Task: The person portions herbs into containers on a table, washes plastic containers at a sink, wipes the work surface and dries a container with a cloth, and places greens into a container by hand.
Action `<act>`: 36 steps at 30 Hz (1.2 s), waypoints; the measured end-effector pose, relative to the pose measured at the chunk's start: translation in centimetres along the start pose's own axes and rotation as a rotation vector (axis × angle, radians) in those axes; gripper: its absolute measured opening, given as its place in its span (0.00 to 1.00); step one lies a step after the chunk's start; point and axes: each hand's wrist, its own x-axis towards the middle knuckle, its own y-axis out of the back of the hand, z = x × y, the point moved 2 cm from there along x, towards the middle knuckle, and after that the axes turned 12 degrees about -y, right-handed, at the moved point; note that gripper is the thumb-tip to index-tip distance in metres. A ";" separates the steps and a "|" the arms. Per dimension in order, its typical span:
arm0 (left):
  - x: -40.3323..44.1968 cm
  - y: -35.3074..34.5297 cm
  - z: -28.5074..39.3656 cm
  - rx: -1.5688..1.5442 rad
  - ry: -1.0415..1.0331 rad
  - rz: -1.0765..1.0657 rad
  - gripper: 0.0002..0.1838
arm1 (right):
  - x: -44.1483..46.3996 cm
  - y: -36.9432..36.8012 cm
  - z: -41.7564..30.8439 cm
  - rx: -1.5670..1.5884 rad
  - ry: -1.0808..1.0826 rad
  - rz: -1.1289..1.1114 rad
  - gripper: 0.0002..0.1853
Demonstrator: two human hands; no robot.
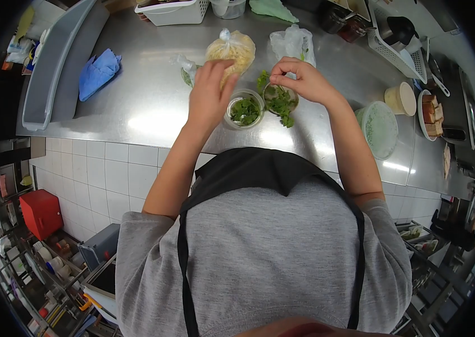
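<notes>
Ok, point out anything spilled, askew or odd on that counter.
No clear spill or damage. One untidy spot: a herb sprig hangs over the near rim of the right bowl, rather than lying fully inside.

Bright white glare patches on the steel counter point(147, 84), strong fisheye curvature, black vignetted corners.

The herbs point(245, 112) are green, the cloth point(98, 73) blue, the apron point(243, 169) black.

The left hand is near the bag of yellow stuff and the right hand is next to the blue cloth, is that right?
Not quite: the head view shows the right hand by some green leaves, not the blue cloth. The left hand is near the bag of yellow stuff, yes.
</notes>
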 end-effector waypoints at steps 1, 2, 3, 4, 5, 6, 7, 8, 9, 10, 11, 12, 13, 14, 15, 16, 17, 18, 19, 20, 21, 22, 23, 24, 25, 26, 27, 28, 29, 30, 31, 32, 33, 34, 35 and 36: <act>0.5 0.0 0.7 0.048 -0.212 0.043 0.12 | 0.2 -0.1 -0.2 -0.051 0.049 -0.010 0.11; 0.6 -0.4 0.9 0.050 -0.210 0.046 0.12 | 0.3 -0.1 -0.6 -0.103 0.099 -0.020 0.12; 0.9 -1.0 1.2 0.099 -0.277 -0.037 0.11 | 0.4 -0.1 -0.9 -0.106 0.102 -0.020 0.12; 1.1 -1.6 1.4 0.147 -0.346 -0.120 0.10 | 0.5 0.0 -1.3 -0.133 0.111 -0.027 0.12; 1.3 -2.1 1.2 0.128 -0.299 -0.133 0.09 | 0.5 0.1 -1.6 -0.161 0.119 -0.032 0.12; 1.5 -2.2 1.2 0.126 -0.305 -0.132 0.09 | 0.5 0.3 -1.8 -0.164 0.119 -0.026 0.12; 1.7 -2.2 1.0 0.118 -0.290 -0.146 0.08 | 0.4 0.5 -1.8 -0.074 0.049 -0.070 0.12; 1.8 -2.2 0.8 0.110 -0.273 -0.160 0.08 | 0.4 0.6 -1.7 0.017 -0.020 -0.114 0.13; 1.9 -2.2 0.6 0.109 -0.277 -0.160 0.08 | 0.2 0.8 -1.6 0.016 -0.021 -0.111 0.13; 1.9 -2.2 0.1 0.017 -0.230 -0.145 0.08 | -0.2 0.9 -1.5 0.021 -0.019 -0.136 0.11; 1.8 -2.3 -0.4 -0.074 -0.180 -0.129 0.08 | -0.6 1.0 -1.2 0.026 -0.017 -0.164 0.10; 1.7 -2.4 -1.0 -0.072 -0.178 -0.127 0.08 | -0.8 0.9 -0.8 0.025 -0.014 -0.167 0.10; 1.6 -2.6 -1.6 -0.228 -0.132 -0.096 0.08 | -1.1 0.9 -0.1 0.031 -0.017 -0.145 0.11; 1.6 -2.8 -2.1 -0.386 -0.086 -0.065 0.08 | -1.3 0.9 0.6 0.037 -0.022 -0.121 0.13; 1.5 -2.8 -2.3 -0.385 -0.086 -0.065 0.08 | -1.5 0.9 1.3 0.037 -0.021 -0.121 0.13; 1.6 -2.9 -2.5 -0.442 -0.097 -0.035 0.08 | -1.6 1.0 2.0 0.010 -0.034 -0.112 0.14; 1.5 -2.9 -2.6 -0.498 -0.108 -0.006 0.08 | -1.7 1.0 2.5 -0.016 -0.047 -0.103 0.15; 1.5 -2.9 -2.5 -0.499 -0.109 -0.009 0.08 | -1.8 0.9 2.6 -0.014 -0.048 -0.101 0.15; 1.5 -2.8 -2.4 -0.558 -0.089 -0.016 0.09 | -2.0 0.8 2.6 0.003 -0.083 -0.033 0.17; 1.6 -2.9 -2.3 -0.617 -0.070 -0.024 0.09 | -2.1 0.8 2.6 0.020 -0.119 0.036 0.19; 1.6 -3.0 -2.2 -0.618 -0.072 -0.027 0.09 | -2.3 0.7 2.0 0.020 -0.120 0.040 0.19; 1.5 -3.1 -2.3 -0.714 0.015 -0.038 0.10 | -2.4 0.7 1.0 0.024 -0.075 0.135 0.21; 1.5 -3.2 -2.4 -0.808 0.105 -0.048 0.10 | -2.4 0.8 0.1 0.027 -0.030 0.230 0.22; 1.5 -3.2 -2.3 -0.807 0.103 -0.050 0.10 | -2.4 0.9 -0.4 0.029 -0.030 0.232 0.22; 1.6 -3.1 -2.1 -0.850 0.139 -0.063 0.11 | -2.4 0.9 -0.9 0.029 -0.014 0.228 0.21; 1.7 -3.0 -2.0 -0.893 0.174 -0.074 0.11 | -2.3 0.8 -1.2 0.028 0.000 0.224 0.19; 1.8 -2.9 -1.7 -0.893 0.173 -0.075 0.11 | -2.1 0.5 -1.3 0.028 0.001 0.226 0.19; 1.9 -2.8 -1.4 -0.921 0.168 -0.075 0.11 | -1.8 0.0 -0.9 0.102 -0.052 0.206 0.19; 2.0 -2.7 -1.2 -0.950 0.163 -0.074 0.11 | -1.6 -0.5 -0.5 0.175 -0.105 0.185 0.19; 2.1 -2.8 -1.0 -0.951 0.160 -0.075 0.11 | -1.5 -0.9 -0.2 0.173 -0.104 0.188 0.19; 2.2 -2.8 -0.8 -0.996 0.163 -0.061 0.10 | -1.4 -1.6 0.4 0.276 -0.157 0.061 0.18; 2.2 -2.8 -0.8 -1.040 0.168 -0.047 0.10 | -1.3 -2.3 0.9 0.379 -0.209 -0.069 0.17; 2.3 -2.7 -0.9 -1.039 0.166 -0.044 0.10 | -1.2 -2.5 1.3 0.256 -0.171 -0.030 0.13; 2.3 -2.6 -1.1 -1.050 0.216 -0.023 0.10 | -1.3 -2.5 1.6 0.255 -0.169 -0.033 0.13; 2.2 -2.5 -1.4 -1.062 0.267 -0.004 0.10 | -1.6 -2.5 2.0 0.349 -0.216 -0.065 0.13; 2.2 -2.3 -1.5 -1.061 0.268 -0.003 0.10 | -1.9 -2.4 2.4 0.443 -0.264 -0.096 0.12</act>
